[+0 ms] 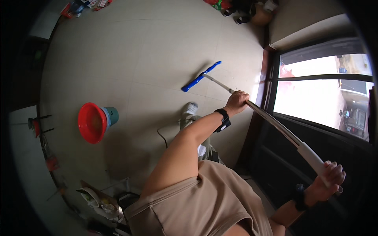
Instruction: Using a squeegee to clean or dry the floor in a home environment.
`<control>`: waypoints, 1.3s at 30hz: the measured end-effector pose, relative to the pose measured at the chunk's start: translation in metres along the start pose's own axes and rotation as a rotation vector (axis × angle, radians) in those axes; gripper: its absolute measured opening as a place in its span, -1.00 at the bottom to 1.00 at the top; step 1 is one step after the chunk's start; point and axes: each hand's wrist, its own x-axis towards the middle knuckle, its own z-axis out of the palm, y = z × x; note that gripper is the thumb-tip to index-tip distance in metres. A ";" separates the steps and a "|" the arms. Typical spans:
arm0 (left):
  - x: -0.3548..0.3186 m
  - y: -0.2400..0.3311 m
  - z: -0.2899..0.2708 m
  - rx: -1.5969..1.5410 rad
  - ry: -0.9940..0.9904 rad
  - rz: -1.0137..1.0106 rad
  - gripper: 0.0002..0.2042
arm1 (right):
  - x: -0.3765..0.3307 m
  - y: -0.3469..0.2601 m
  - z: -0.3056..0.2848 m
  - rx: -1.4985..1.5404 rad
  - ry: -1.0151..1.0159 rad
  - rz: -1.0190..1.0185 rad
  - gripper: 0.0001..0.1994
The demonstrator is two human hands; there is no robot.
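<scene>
A long-handled mop (275, 124) slants across the view, with a steel pole, a white grip at its near end and a narrow blue bar for a head (197, 80). The head rests on the pale tiled floor ahead of me. My left hand (237, 102) is closed round the pole's lower half, its arm reaching across to the right. Lower right, my right hand (332, 177) wraps round the white grip near its end. Dark bands sit on both wrists. One of my feet, in a grey shoe (189, 109), stands behind the mop head.
At left, a red basin (91, 123) sits beside a blue-green bucket (112, 116). A dark-framed glass door (315, 90) lines the right side. Shoes (241, 19) stand by the far right corner, coloured packages (80, 7) far left. Cluttered items (100, 204) stand lower left.
</scene>
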 end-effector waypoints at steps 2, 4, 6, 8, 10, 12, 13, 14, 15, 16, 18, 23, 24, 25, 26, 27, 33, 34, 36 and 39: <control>-0.011 -0.007 -0.027 0.045 0.092 -0.058 -0.75 | -0.005 0.012 0.015 0.119 0.051 0.048 -0.76; -0.025 -0.022 -0.062 0.029 0.203 -0.097 -0.72 | -0.002 0.028 0.039 0.274 -0.133 0.154 -0.78; -0.045 -0.042 -0.113 0.093 0.306 -0.171 -0.75 | 0.006 0.057 0.066 0.336 -0.274 0.097 -0.75; -0.065 -0.074 -0.155 0.248 0.407 -0.232 -0.78 | 0.020 0.093 0.104 0.445 -0.447 0.082 -0.73; -0.083 -0.111 -0.196 0.370 0.533 -0.330 -0.76 | 0.025 0.127 0.149 0.480 -0.495 0.149 -0.74; -0.107 -0.161 -0.238 0.505 0.503 -0.430 -0.79 | 0.028 0.156 0.202 0.430 -0.534 0.220 -0.74; -0.112 -0.178 -0.253 0.483 0.470 -0.496 -0.78 | 0.026 0.170 0.222 0.375 -0.541 0.243 -0.70; -0.113 -0.195 -0.266 0.539 0.411 -0.493 -0.78 | 0.025 0.185 0.236 0.500 -0.530 0.277 -0.69; -0.105 -0.204 -0.270 0.509 0.353 -0.516 -0.78 | 0.032 0.188 0.240 0.452 -0.459 0.299 -0.69; -0.095 -0.206 -0.276 0.488 0.300 -0.543 -0.78 | 0.037 0.190 0.244 0.415 -0.393 0.323 -0.69; -0.069 -0.208 -0.265 0.426 0.147 -0.546 -0.78 | 0.046 0.191 0.226 0.389 -0.331 0.297 -0.66; 0.025 -0.177 -0.191 0.217 -0.195 -0.110 -0.93 | 0.049 0.150 0.159 0.227 -0.020 0.188 -0.73; 0.038 -0.174 -0.161 0.206 -0.249 -0.042 -0.94 | 0.044 0.136 0.139 0.232 0.045 0.177 -0.75; 0.044 -0.163 -0.130 0.276 -0.284 0.024 -0.96 | 0.037 0.121 0.119 0.191 0.091 0.188 -0.77; 0.041 -0.157 -0.096 0.295 -0.299 0.093 -0.93 | 0.029 0.104 0.101 0.180 0.192 0.201 -0.78; 0.035 -0.144 -0.064 0.242 -0.289 0.105 -0.94 | 0.022 0.084 0.087 0.136 0.221 0.199 -0.79; 0.006 -0.029 0.002 0.169 -0.558 0.064 -0.88 | -0.029 -0.007 0.054 -0.124 0.226 0.165 -0.67; 0.005 -0.027 -0.001 0.133 -0.518 0.040 -0.88 | -0.029 -0.008 0.054 -0.153 0.147 0.144 -0.65; 0.006 -0.046 -0.018 0.147 -0.404 0.037 -0.87 | -0.015 0.010 0.058 -0.083 0.158 0.105 -0.65; 0.021 -0.076 -0.075 0.025 -0.040 -0.038 -0.79 | 0.030 0.059 0.070 0.306 -0.078 0.093 -0.63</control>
